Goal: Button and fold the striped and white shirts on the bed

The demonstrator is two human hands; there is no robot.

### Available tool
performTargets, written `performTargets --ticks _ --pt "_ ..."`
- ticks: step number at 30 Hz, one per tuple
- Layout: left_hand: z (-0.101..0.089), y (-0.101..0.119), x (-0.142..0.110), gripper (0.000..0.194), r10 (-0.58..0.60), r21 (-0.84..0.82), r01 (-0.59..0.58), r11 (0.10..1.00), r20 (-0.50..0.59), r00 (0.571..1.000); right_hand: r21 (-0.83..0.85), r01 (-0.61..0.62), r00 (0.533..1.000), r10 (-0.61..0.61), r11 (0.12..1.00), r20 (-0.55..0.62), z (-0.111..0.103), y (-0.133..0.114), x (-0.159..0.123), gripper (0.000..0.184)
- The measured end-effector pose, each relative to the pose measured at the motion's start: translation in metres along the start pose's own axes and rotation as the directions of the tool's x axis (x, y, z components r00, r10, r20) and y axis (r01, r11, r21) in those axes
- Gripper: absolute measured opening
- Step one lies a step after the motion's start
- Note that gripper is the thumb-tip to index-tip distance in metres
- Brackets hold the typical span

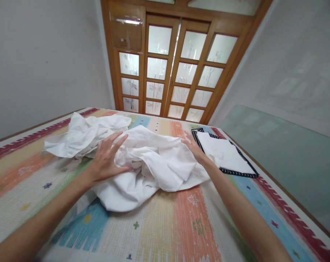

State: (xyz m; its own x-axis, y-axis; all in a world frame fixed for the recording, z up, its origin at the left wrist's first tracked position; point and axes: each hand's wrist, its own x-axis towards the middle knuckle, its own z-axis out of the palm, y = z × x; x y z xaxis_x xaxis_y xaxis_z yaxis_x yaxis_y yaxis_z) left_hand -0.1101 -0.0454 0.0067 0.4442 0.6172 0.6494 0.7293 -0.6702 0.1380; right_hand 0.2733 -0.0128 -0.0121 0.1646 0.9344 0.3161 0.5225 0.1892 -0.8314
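A crumpled white cloth, perhaps a garment, lies in a loose heap in front of me. My left hand is at its left side, fingers spread and thumb stretched over the fabric. At the cloth's far right edge is my right hand, fingers extended and apart, close to or touching the fabric. Some of its fingers are hard to make out. Beyond my left hand sits another bunched white part; whether it joins the nearer heap I cannot tell.
Both heaps rest on a striped, patterned mat. To the right, a flat folded white piece with black patterned edging lies near the mat's border. A pale green panel stands along the right wall. Wooden glazed doors are at the back.
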Motion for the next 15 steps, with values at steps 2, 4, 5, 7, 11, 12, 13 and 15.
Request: performTargets --ticks 2,4,5,7,11,12,13,15 --pt "0.010 -0.007 -0.005 0.130 -0.001 0.027 -0.002 1.000 0.105 0.994 0.001 0.041 0.964 -0.040 0.999 0.263 0.015 0.000 -0.014 0.071" --pt "0.023 -0.011 -0.006 0.146 0.024 -0.011 -0.022 1.000 0.185 0.983 -0.045 0.117 0.883 -0.083 0.992 0.462 0.035 -0.006 -0.029 0.084" --pt "0.030 -0.010 -0.006 0.149 0.048 -0.048 -0.039 0.998 0.213 0.976 -0.069 0.173 0.840 -0.110 0.983 0.531 0.045 -0.011 -0.037 0.090" --pt "0.043 -0.006 -0.004 0.148 0.115 -0.132 -0.083 0.988 0.252 0.961 -0.078 0.286 0.773 -0.181 0.955 0.608 0.062 -0.022 -0.050 0.094" --pt "0.060 0.014 0.001 0.116 0.208 -0.260 -0.125 0.957 0.320 0.924 0.163 0.413 0.656 -0.417 0.896 0.629 0.081 -0.044 -0.067 0.064" --pt "0.062 0.019 0.002 0.103 0.207 -0.282 -0.113 0.953 0.331 0.921 0.221 0.415 0.629 -0.454 0.882 0.631 0.082 -0.048 -0.068 0.055" --pt "0.064 0.024 0.002 0.090 0.198 -0.295 -0.096 0.951 0.338 0.920 0.256 0.406 0.613 -0.469 0.877 0.635 0.081 -0.051 -0.069 0.050" --pt "0.063 0.030 0.003 0.063 0.173 -0.300 -0.066 0.952 0.345 0.923 0.247 0.366 0.607 -0.431 0.897 0.668 0.075 -0.057 -0.069 0.048"
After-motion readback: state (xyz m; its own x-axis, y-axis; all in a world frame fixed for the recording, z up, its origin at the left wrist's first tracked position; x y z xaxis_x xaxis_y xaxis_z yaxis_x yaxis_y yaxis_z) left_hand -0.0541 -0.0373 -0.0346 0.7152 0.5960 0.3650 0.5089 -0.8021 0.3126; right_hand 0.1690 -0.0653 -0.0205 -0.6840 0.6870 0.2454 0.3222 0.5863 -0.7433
